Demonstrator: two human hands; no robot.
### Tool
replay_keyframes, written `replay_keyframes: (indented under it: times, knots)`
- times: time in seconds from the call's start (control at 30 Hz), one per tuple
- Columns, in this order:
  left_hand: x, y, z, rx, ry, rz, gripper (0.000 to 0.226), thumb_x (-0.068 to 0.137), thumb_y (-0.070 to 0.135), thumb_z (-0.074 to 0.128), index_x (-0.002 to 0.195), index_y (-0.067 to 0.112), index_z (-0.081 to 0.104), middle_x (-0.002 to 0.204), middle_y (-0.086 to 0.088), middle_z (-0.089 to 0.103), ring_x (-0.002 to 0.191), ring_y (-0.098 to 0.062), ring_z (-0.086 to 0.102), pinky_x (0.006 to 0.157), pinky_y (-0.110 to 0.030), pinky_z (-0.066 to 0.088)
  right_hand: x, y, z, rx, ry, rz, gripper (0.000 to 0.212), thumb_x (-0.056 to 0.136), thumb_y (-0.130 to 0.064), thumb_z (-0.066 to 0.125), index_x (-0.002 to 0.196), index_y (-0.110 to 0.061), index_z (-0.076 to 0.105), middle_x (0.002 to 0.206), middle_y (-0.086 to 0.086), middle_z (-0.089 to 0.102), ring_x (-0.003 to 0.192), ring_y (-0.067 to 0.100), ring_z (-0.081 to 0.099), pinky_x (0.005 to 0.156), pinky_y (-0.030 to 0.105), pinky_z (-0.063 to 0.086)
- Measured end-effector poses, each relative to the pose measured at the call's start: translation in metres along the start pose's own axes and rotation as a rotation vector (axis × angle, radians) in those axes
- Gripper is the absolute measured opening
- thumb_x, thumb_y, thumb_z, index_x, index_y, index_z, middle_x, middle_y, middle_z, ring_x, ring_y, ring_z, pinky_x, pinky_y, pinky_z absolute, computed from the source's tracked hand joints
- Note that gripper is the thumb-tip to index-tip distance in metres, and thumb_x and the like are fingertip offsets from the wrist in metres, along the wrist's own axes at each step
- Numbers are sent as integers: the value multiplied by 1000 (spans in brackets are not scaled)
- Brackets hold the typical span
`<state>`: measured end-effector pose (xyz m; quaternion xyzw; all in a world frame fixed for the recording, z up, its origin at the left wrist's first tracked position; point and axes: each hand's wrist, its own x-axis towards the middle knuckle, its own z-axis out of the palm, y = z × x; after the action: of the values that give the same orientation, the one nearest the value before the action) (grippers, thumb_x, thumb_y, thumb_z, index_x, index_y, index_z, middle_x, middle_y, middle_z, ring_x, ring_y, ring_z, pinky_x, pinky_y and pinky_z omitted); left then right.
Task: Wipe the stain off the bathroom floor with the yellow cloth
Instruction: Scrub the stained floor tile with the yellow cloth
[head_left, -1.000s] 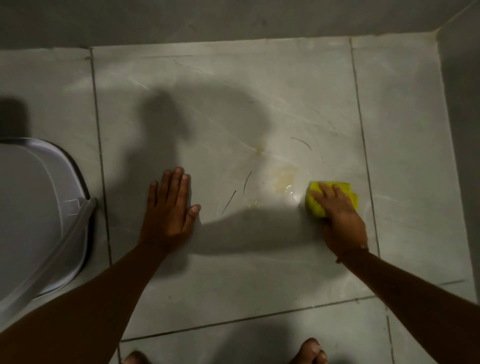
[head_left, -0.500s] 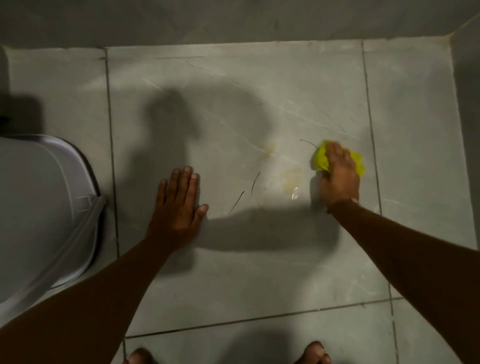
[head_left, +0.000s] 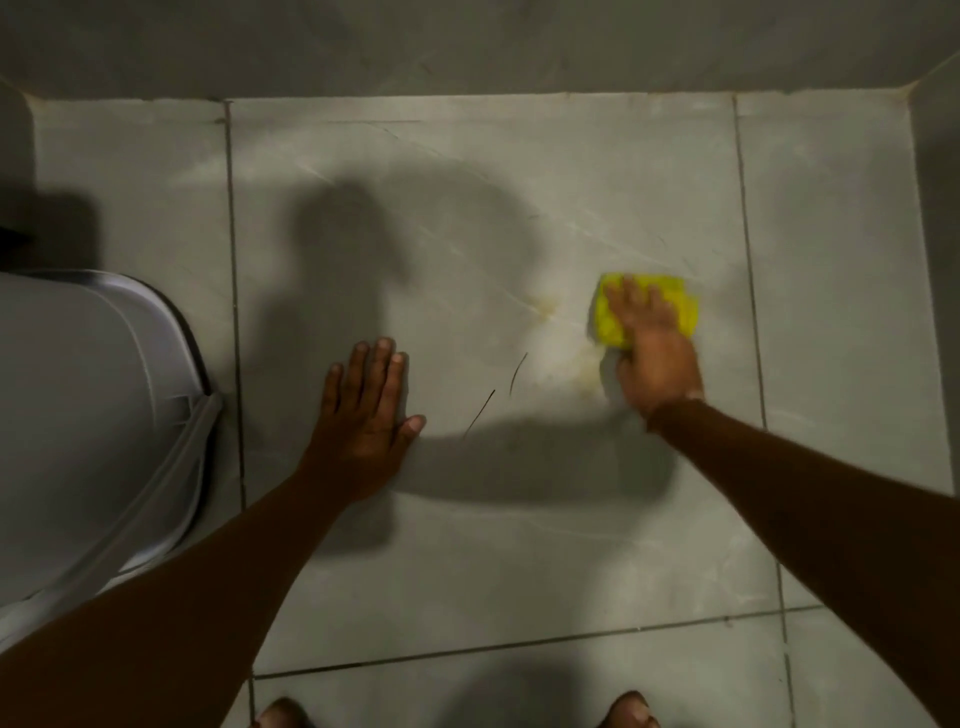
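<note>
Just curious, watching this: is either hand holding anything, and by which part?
The right hand presses flat on top of the yellow cloth, fingers spread over its middle. The left hand holds nothing, resting palm-down on the floor tile.

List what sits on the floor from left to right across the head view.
White toilet → left hand pressed flat → two thin dark hairs → yellowish stain → yellow cloth under the right hand.

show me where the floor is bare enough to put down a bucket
Bare tile runs along the far wall and between the two forearms, above the toes. The right strip past the yellow cloth is free too. Crowded: left hand, stain, right hand, bin.
</note>
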<state>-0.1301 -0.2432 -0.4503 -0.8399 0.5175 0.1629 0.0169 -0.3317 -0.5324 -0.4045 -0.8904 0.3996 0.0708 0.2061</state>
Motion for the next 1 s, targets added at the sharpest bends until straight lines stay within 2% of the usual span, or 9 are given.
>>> replay_keyframes:
  times: [0.13, 0.3, 0.43, 0.53, 0.63, 0.73, 0.8, 0.93, 1.0]
  knots:
    - [-2, 0, -1, -11, 16, -9, 76, 99, 52, 28, 160, 8, 25, 170, -14, 16, 158, -34, 14, 125, -54, 12, -52, 34, -4, -91, -132, -168, 83, 69, 1, 51, 146, -20, 28, 157, 9, 25, 145, 35, 19, 119, 50, 19]
    - [-3, -1, 6, -17, 47, -3, 73, 101, 52, 25, 162, 13, 15, 172, -9, 7, 160, -30, 3, 127, -50, 4, 15, 33, -12, -30, 112, 163, 72, 78, 2, 56, 144, -17, 33, 152, 16, 34, 137, 39, 34, 111, 51, 34]
    - [-3, -2, 11, 3, 103, -2, 72, 102, 53, 21, 162, 14, 14, 172, -8, 10, 160, -28, 5, 128, -47, 3, 0, 11, -2, -88, -31, -118, 80, 71, 8, 54, 144, -16, 34, 156, 13, 28, 143, 38, 23, 118, 49, 22]
    - [-4, -2, 15, 4, 135, -10, 71, 102, 53, 21, 162, 14, 16, 172, -8, 13, 160, -28, 7, 128, -48, 5, -43, 42, -10, -201, -149, -289, 81, 65, -3, 47, 143, -21, 36, 155, 11, 31, 143, 38, 24, 118, 50, 19]
    - [-4, -2, 21, 18, 167, -5, 71, 102, 52, 22, 162, 15, 16, 172, -8, 13, 160, -27, 6, 128, -48, 6, -14, 58, -22, -142, -5, -105, 68, 77, -7, 46, 142, -24, 39, 152, 16, 36, 138, 41, 31, 114, 53, 29]
    - [-4, -3, 21, 11, 177, -1, 72, 101, 53, 23, 162, 14, 17, 172, -8, 13, 160, -28, 7, 128, -49, 8, 29, 26, -13, -56, 115, 58, 73, 77, 3, 53, 142, -28, 38, 154, 12, 33, 139, 37, 30, 111, 51, 33]
    - [-3, -3, 19, 2, 187, 0, 72, 101, 52, 24, 162, 13, 17, 171, -9, 14, 160, -28, 8, 128, -50, 9, 31, 9, -7, -48, 53, -15, 75, 75, 5, 54, 141, -26, 40, 155, 11, 32, 141, 39, 27, 114, 50, 30]
    - [-5, 0, 16, 2, 183, 1, 72, 101, 50, 26, 161, 12, 19, 171, -10, 15, 159, -29, 10, 128, -50, 10, 8, 42, -32, -273, -184, -492, 67, 71, -15, 41, 137, -22, 46, 150, 17, 38, 137, 44, 32, 112, 57, 31]
    - [-3, 0, 17, 11, 171, 2, 72, 101, 51, 24, 161, 13, 19, 171, -10, 14, 160, -29, 10, 128, -50, 9, 37, 47, -46, -223, -117, -371, 63, 75, -11, 46, 136, -28, 46, 148, 16, 42, 134, 41, 40, 109, 56, 36]
